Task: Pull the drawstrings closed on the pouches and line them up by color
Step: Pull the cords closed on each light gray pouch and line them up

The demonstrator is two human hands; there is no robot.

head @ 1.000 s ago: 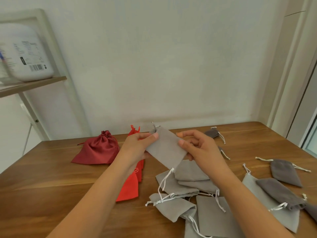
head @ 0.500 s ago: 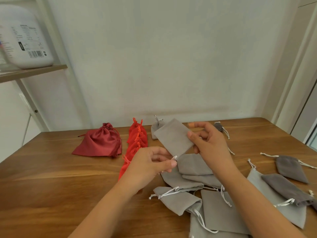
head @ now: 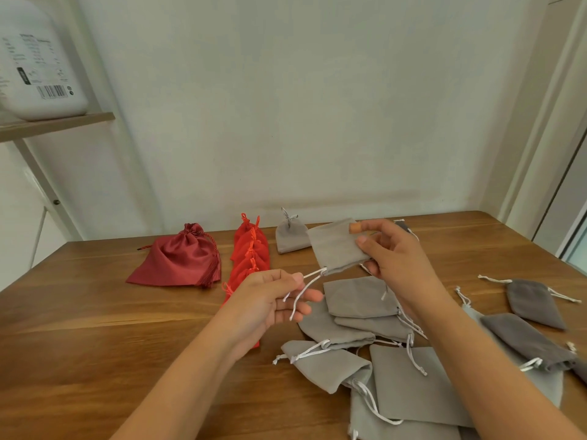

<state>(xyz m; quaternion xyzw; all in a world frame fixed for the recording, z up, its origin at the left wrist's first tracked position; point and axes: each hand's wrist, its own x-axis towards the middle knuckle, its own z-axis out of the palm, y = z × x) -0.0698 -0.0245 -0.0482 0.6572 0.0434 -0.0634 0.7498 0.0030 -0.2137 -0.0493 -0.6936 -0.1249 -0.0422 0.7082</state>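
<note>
Axis: grey pouch (head: pixel 336 246) is slanting, mouth facing left hand (head: pixel 270 300) (nearer).
Right hand (head: pixel 390 252): is gripping grey pouch.
Left hand: is pinching drawstring (head: pixel 314 274).

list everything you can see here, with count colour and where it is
dark red pouch: one, dark red, cinched, back left of table
red pouches: overlapping row, bright red, count unclear, beside it
closed grey pouch: one, light grey, back centre
held pouch: one, light grey, in the air
drawstring: white, from held pouch
grey pouches: several, light grey, heaped front centre
dark grey pouches: at least three, right side
table: one, brown wood
white container: one, on shelf, upper left
right hand: grips held pouch
left hand: pinches drawstring
</note>
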